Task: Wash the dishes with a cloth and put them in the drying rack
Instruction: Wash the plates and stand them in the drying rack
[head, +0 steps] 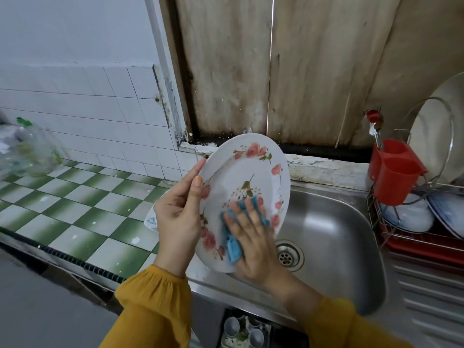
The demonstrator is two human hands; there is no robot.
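**Mid-wash: one plate in hand, some dishes already racked.**
At the right edge of the green-and-white tiled table [75,209], a blue-patterned white dish [150,220] waits behind your left hand [179,222], whose fingers grasp the rim of the white rose-printed plate [251,172], tilted over the steel sink [334,234]. Your right hand [253,244] presses the blue cloth [233,247] to its face, fingers flat and released. Further right, the wire drying rack [401,229] holds pale dishes; this plate still needs racking.

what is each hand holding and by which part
The left hand holds the floral plate by its left rim, thumb on the front. The right hand presses the blue cloth flat against the plate's face, fingers straight.
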